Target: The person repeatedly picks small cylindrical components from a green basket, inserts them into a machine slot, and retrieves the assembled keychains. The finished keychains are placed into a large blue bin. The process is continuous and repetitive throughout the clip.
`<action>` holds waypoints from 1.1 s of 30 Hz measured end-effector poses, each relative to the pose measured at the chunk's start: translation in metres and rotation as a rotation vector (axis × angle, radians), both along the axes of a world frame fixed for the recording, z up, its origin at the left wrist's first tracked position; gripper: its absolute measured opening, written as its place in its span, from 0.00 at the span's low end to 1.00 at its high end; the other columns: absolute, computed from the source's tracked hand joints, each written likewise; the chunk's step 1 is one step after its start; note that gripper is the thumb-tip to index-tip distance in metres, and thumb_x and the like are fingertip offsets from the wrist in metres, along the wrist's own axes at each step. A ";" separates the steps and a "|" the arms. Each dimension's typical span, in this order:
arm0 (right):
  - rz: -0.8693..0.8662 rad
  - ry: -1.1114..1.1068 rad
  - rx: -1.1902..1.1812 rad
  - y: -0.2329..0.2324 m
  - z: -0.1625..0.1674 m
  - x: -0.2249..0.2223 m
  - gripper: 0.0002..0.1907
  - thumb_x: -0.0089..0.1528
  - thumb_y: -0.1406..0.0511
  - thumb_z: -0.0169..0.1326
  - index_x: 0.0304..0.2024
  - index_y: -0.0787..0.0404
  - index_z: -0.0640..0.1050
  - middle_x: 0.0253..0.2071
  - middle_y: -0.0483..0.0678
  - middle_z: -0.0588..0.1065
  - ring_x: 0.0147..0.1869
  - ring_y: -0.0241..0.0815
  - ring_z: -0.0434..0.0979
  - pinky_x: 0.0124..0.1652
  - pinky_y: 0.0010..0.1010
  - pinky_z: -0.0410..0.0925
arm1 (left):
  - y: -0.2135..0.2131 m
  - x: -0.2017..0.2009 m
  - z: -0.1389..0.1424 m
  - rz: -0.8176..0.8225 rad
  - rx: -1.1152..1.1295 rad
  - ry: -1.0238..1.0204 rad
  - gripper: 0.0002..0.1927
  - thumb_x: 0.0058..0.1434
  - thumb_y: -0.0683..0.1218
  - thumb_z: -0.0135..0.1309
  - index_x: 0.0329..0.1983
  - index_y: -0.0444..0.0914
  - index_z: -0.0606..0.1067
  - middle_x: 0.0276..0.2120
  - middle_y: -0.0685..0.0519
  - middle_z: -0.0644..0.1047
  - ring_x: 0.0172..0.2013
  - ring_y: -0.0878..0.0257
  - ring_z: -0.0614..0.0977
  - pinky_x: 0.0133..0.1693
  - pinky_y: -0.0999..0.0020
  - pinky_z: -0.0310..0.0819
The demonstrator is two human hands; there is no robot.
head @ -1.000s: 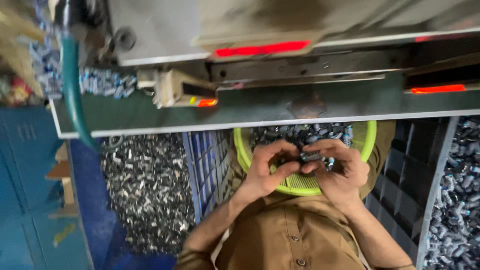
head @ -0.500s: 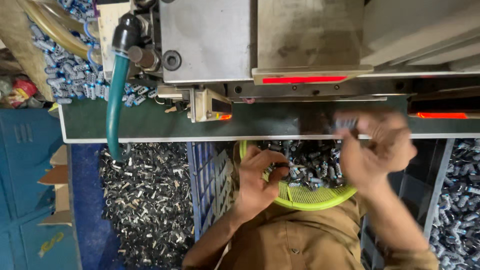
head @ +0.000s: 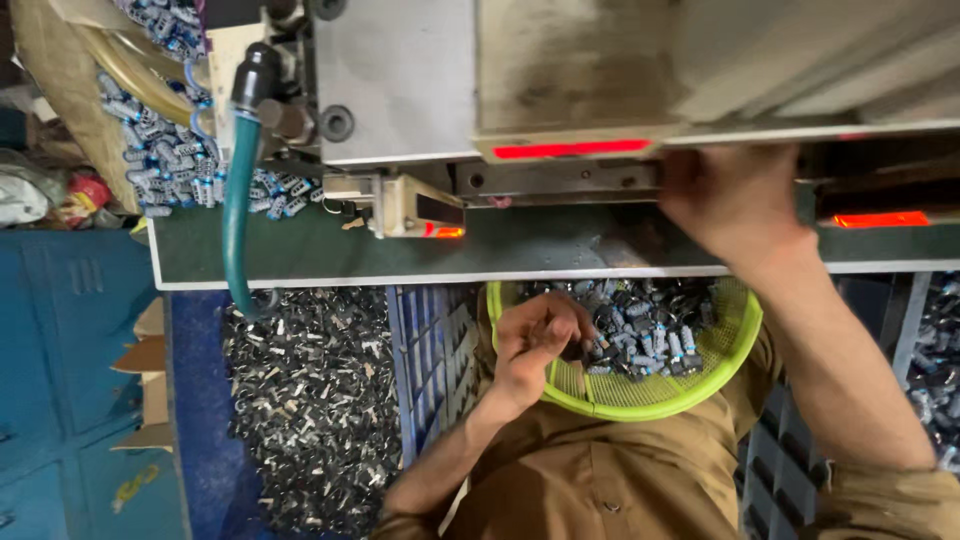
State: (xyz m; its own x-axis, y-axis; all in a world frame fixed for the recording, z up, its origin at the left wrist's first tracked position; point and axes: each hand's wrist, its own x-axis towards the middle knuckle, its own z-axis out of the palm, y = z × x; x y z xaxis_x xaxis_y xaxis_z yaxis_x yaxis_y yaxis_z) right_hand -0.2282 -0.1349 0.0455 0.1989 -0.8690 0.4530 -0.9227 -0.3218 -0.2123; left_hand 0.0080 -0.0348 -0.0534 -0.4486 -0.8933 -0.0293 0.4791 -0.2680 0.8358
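Observation:
A yellow-green mesh basket (head: 640,400) rests on my lap, holding several small dark and silver metal parts (head: 650,330). My left hand (head: 535,345) is at the basket's left rim, fingers curled around one small dark part. My right hand (head: 735,200) is raised to the grey machine (head: 560,70), just under its red-lit strip (head: 570,150) and over the green ledge (head: 560,245). Its fingertips are tucked into the shadowed slot, so whatever they hold is hidden.
A teal hose (head: 238,200) hangs from the machine at the left. Heaps of small metal parts (head: 310,400) fill the bin below it, next to a blue crate (head: 430,360). Another red light (head: 880,218) glows at the right. A blue cabinet (head: 70,380) stands at far left.
Both hands were together over the basket. My right hand then lifted up and away to the machine's slot, while my left hand stayed at the basket's left rim.

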 end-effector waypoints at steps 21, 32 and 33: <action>-0.009 -1.053 0.264 0.161 -0.086 0.061 0.19 0.53 0.85 0.50 0.44 0.67 0.75 0.44 0.56 0.81 0.40 0.40 0.85 0.39 0.27 0.78 | -0.001 -0.003 0.038 0.022 -0.233 -0.524 0.08 0.61 0.40 0.60 0.41 0.33 0.75 0.32 0.52 0.78 0.32 0.66 0.79 0.37 0.73 0.73; 0.091 -2.119 0.332 0.157 -0.098 0.087 0.12 0.64 0.79 0.56 0.44 0.64 0.69 0.40 0.60 0.78 0.42 0.47 0.79 0.39 0.32 0.74 | -0.005 0.036 0.059 -0.296 -0.164 0.082 0.11 0.57 0.40 0.60 0.44 0.38 0.79 0.32 0.52 0.81 0.30 0.69 0.80 0.32 0.76 0.74; 0.107 -2.308 0.393 0.160 -0.097 0.090 0.10 0.65 0.78 0.56 0.44 0.64 0.70 0.39 0.61 0.77 0.41 0.47 0.78 0.37 0.32 0.73 | -0.005 0.043 0.062 -0.385 0.035 0.607 0.08 0.58 0.40 0.58 0.41 0.41 0.80 0.30 0.52 0.82 0.27 0.71 0.79 0.28 0.78 0.71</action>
State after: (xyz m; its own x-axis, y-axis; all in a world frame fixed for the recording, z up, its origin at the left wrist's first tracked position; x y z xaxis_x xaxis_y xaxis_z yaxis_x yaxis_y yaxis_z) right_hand -0.1386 0.0255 -0.0518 -0.1705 -0.9628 -0.2097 0.8481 -0.0350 -0.5287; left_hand 0.0510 -0.0396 0.0084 -0.6777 -0.6717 0.2992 0.7227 -0.5332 0.4397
